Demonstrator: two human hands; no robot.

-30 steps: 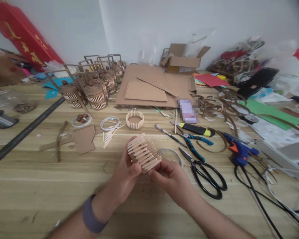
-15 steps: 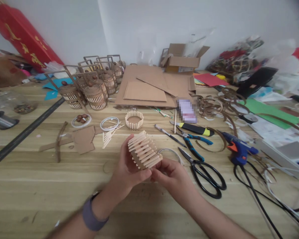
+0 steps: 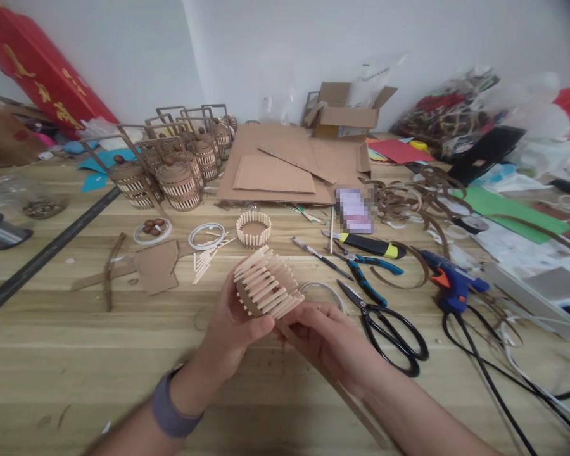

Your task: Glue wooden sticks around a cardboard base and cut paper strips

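Note:
My left hand [image 3: 230,332] is closed round a small tilted basket of pale wooden sticks [image 3: 268,285], its thumb on the near edge. A long flat brown strip [image 3: 344,396] runs from the basket's lower edge down to the right, under my right forearm. My right hand [image 3: 330,332] pinches the strip close to the basket; its fingertips are partly hidden. Just beyond lies a white ring [image 3: 325,288] on the table. A second, shorter stick ring with a brown base [image 3: 254,231] stands farther back, beside loose sticks [image 3: 206,261].
Black scissors [image 3: 394,335], pliers [image 3: 368,278], a utility knife [image 3: 373,246] and a blue glue gun [image 3: 456,285] with its cable lie at the right. Several handled baskets [image 3: 178,183] stand at the back left, near cardboard sheets [image 3: 275,174]. Cardboard scraps [image 3: 156,269] lie left.
The basket has turned and shifted slightly left in my left hand. The brown strip now shows stretched towards me from the basket, with my right hand on it.

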